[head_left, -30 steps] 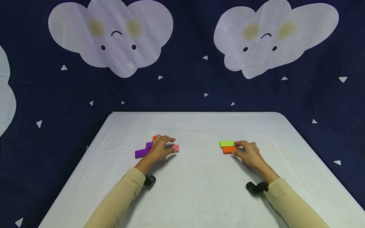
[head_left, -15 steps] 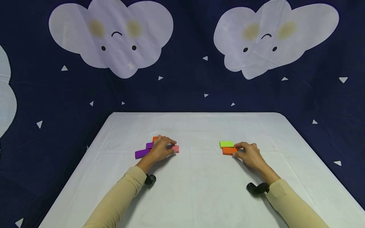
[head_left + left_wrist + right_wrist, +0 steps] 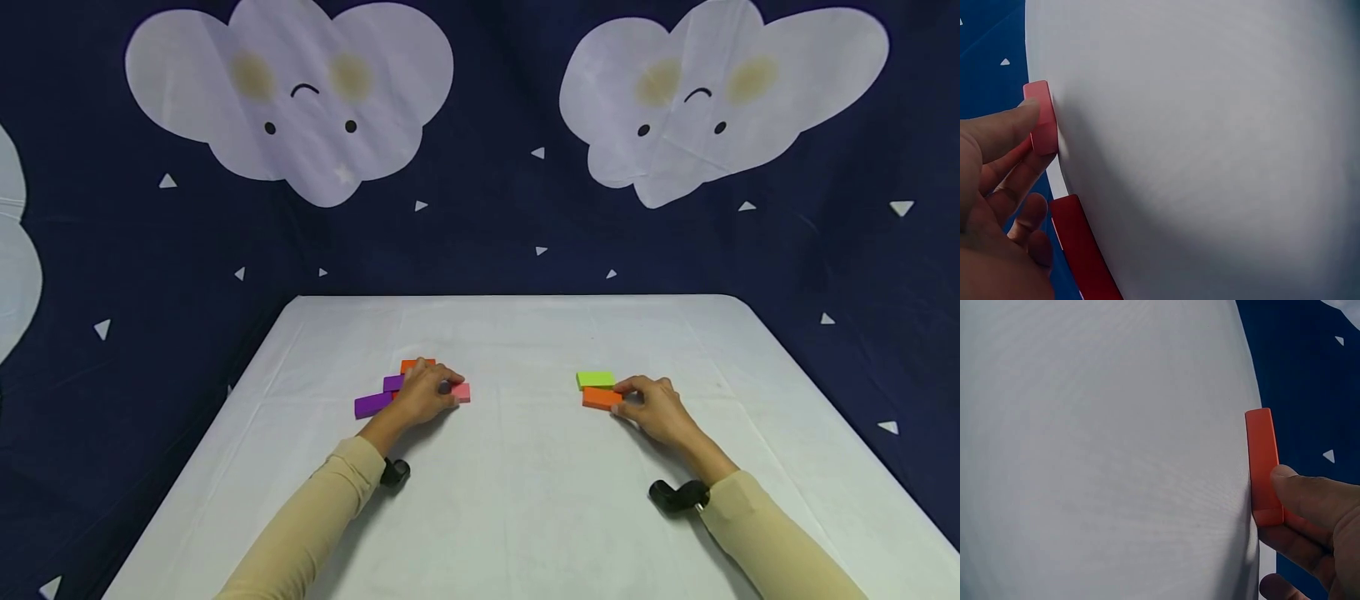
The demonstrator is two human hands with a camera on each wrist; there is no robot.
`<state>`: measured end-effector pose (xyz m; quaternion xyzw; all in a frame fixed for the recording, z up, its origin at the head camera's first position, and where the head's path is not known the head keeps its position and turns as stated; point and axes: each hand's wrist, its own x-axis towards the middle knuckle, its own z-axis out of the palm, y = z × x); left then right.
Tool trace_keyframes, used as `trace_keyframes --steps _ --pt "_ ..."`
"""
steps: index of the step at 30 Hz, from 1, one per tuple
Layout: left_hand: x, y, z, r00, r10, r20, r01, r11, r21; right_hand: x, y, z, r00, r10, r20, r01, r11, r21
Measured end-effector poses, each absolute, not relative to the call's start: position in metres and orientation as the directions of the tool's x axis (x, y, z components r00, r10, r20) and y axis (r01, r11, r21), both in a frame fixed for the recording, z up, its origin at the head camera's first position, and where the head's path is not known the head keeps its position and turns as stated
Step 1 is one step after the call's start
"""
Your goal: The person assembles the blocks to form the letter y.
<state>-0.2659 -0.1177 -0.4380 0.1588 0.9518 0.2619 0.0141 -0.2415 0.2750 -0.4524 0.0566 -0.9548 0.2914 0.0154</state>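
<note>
In the head view my left hand (image 3: 426, 393) pinches a small pink block (image 3: 461, 392) at the right end of a cluster of blocks. The left wrist view shows the thumb on the face of that pink block (image 3: 1044, 125), with fingers behind it. A red block (image 3: 1087, 253) lies nearer the wrist, mostly covered by the hand in the head view. My right hand (image 3: 658, 410) pinches the right end of an orange block (image 3: 599, 399), also plain in the right wrist view (image 3: 1264, 465). A lime green block (image 3: 595, 380) sits just behind the orange one.
Left of and behind my left hand are two purple blocks (image 3: 372, 406) and another orange block (image 3: 411, 365), partly covered. All lie on a white-covered table (image 3: 510, 483). A dark blue cloth (image 3: 495, 225) with clouds hangs behind. Black devices (image 3: 677, 497) sit at both wrists.
The orange block in my right hand has shifted slightly toward me and turned a little against the green block. My left hand and the pink block stay nearly still.
</note>
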Motion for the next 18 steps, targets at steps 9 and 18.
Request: trace_keyframes --steps 9,18 --pt "-0.2673 -0.1194 -0.4392 -0.950 0.308 0.057 0.294 0.813 0.503 -0.2437 0.2746 -0.4542 -0.991 -0.112 0.068 -0.131 0.829 -0.544" --pt "-0.2665 -0.1246 -0.4365 -0.958 0.270 0.096 0.275 0.772 0.573 -0.2440 0.2726 -0.4560 -0.982 -0.147 0.120 -0.188 0.834 -0.518"
